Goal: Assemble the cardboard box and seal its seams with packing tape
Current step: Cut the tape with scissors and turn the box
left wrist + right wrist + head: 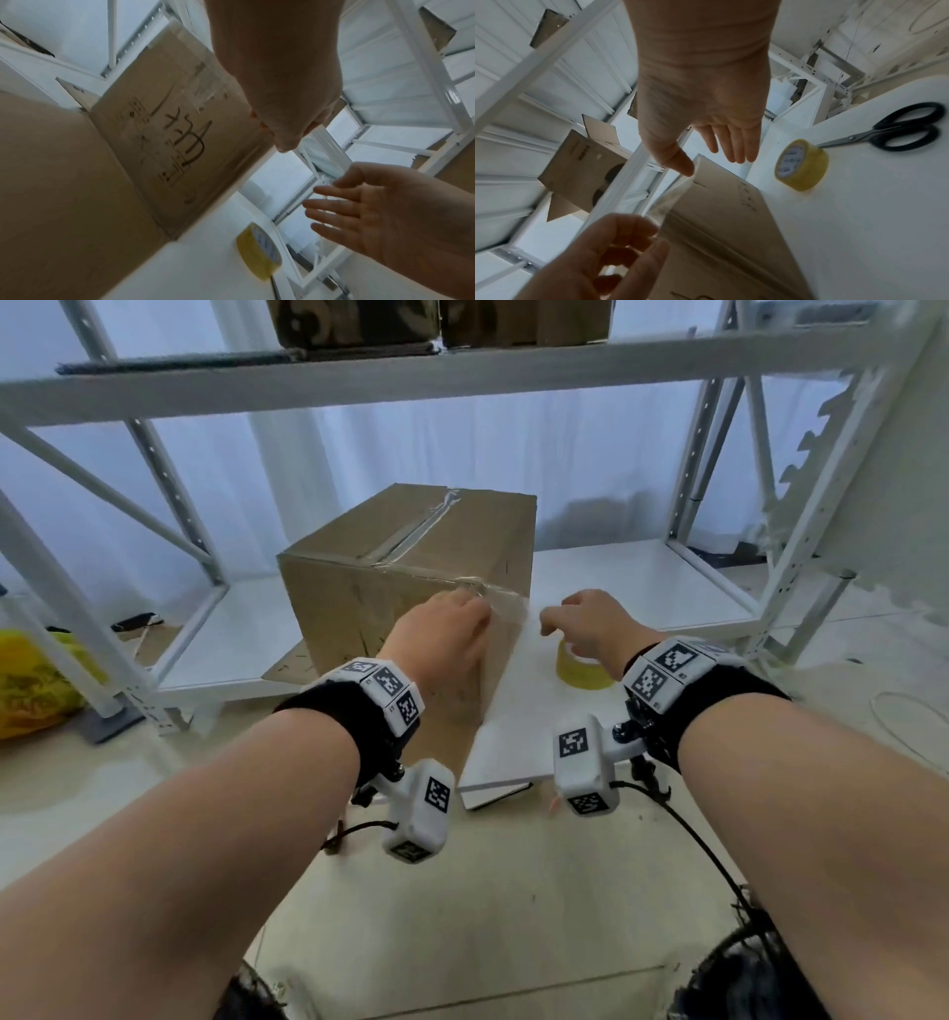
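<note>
Currently logged, item by item.

Box: cardboard box stood closed on the white board, top centre seam already taped.

Tape strip: clear tape strip ran off the box's near top corner into open air betw. both hands, part stuck, part free.

Roll: yellow tape roll sat on the board just beside the box, right side, w/ scissors near it.

Risks (judgement): free strip could fold onto itself or onto fingers if tension dropped; could land crooked or wrinkled over the corner if pressed before it lay straight; a hard pull might peel the stuck part off the edge.

L hand: left hand at the box corner, fingers curled, pinching the strip's box-side end against the edge.

R hand: right hand raised above the roll, thumb tip touching the strip's far end, other fingers straight & spread, clamped on nothing; whether the index closed a pinch, cannot tell.
</note>
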